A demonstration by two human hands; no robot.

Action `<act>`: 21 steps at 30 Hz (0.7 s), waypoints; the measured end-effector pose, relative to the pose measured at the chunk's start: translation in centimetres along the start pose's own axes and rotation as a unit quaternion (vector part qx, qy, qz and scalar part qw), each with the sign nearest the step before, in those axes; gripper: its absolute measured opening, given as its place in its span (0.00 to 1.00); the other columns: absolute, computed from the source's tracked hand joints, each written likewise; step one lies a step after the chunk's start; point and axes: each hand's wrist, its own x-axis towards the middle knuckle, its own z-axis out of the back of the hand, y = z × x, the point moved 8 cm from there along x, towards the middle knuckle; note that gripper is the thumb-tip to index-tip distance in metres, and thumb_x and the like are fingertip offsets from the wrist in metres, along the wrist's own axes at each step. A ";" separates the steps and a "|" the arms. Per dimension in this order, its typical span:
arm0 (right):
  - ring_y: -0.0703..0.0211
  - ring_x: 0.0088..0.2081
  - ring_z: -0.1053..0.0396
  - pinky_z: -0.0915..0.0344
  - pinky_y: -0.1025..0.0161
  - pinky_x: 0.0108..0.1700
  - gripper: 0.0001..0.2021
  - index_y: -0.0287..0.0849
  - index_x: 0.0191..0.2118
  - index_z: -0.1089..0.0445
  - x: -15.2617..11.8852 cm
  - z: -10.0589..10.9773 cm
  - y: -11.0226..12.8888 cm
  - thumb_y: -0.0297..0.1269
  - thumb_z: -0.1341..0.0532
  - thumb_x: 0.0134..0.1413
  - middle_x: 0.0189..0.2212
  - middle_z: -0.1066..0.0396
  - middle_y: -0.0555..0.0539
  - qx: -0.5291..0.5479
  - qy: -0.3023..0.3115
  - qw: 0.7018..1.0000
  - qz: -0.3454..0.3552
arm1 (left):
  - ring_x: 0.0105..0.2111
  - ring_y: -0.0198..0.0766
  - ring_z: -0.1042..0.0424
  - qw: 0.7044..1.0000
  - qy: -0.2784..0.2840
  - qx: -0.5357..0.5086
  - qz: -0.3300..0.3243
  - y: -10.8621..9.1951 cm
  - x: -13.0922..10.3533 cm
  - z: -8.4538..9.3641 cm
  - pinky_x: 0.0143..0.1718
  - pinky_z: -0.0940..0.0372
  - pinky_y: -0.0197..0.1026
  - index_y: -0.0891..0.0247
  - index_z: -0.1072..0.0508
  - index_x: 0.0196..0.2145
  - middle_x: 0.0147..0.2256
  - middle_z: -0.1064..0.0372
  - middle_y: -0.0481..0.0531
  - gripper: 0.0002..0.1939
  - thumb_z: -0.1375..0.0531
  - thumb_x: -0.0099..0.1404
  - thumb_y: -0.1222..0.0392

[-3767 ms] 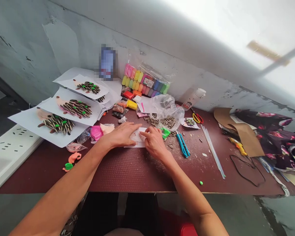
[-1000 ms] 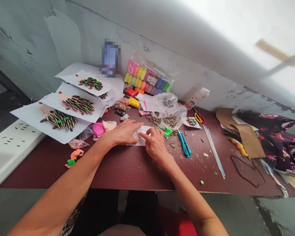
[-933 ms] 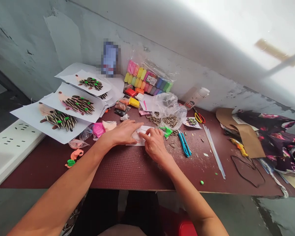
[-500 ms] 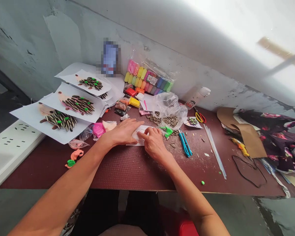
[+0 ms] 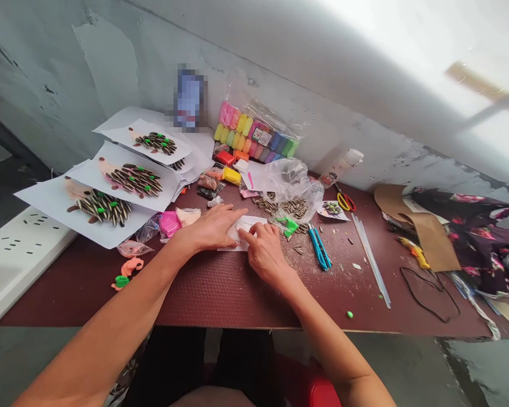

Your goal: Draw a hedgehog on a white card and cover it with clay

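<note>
Both hands on small paper sheet
Left hand flat, fingers together, pinning it; right hand fingertips pressing its middle.

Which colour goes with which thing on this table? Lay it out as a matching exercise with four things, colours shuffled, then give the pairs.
Things:
1. utility knife
2. scissors
3. small clay ball near the table's front edge
4. clay block behind the left hand

Colours:
A. green
B. yellow
C. blue
D. red and yellow handles

Pairs: 1-C, 2-D, 3-A, 4-B
</note>
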 end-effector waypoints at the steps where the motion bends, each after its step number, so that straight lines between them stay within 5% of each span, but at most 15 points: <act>1: 0.50 0.45 0.39 0.50 0.54 0.50 0.18 0.49 0.54 0.27 0.0 0.0 0.1 0.28 0.49 0.66 0.45 0.31 0.42 -0.005 0.002 1.000 0.000 | 0.70 0.55 0.47 1.000 0.000 0.003 0.001 -0.1 0.0 0.1 0.68 0.50 0.54 0.59 0.45 0.70 0.69 0.44 0.60 0.45 0.35 0.58 0.54; 10: 0.50 0.44 0.40 0.50 0.54 0.48 0.15 0.44 0.49 0.26 0.2 0.1 1.2 0.31 0.49 0.69 0.43 0.30 0.41 -0.034 0.006 0.999 0.013 | 0.70 0.55 0.47 1.000 0.006 0.008 0.013 -0.5 -0.2 0.4 0.68 0.49 0.52 0.63 0.45 0.70 0.68 0.44 0.63 0.44 0.35 0.58 0.57; 21: 0.52 0.46 0.39 0.49 0.56 0.51 0.18 0.46 0.54 0.26 1.1 0.2 -0.8 0.27 0.47 0.66 0.47 0.30 0.43 0.005 -0.027 0.999 -0.016 | 0.69 0.56 0.48 1.000 0.003 -0.002 0.005 -0.1 0.0 0.1 0.67 0.49 0.54 0.58 0.45 0.69 0.69 0.44 0.59 0.45 0.34 0.58 0.53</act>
